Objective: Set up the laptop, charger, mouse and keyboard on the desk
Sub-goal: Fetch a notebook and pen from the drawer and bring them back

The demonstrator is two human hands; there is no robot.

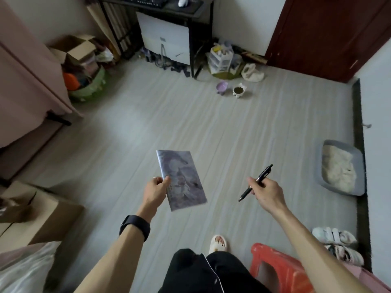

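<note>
We look from one head-worn wide-angle view, forward and steeply down over the floor (190,123) toward the far desk (198,13).

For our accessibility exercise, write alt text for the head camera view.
A person grips a booklet in the left hand and a black pen in the right hand. A dark desk with a keyboard stands at the far wall.
</note>
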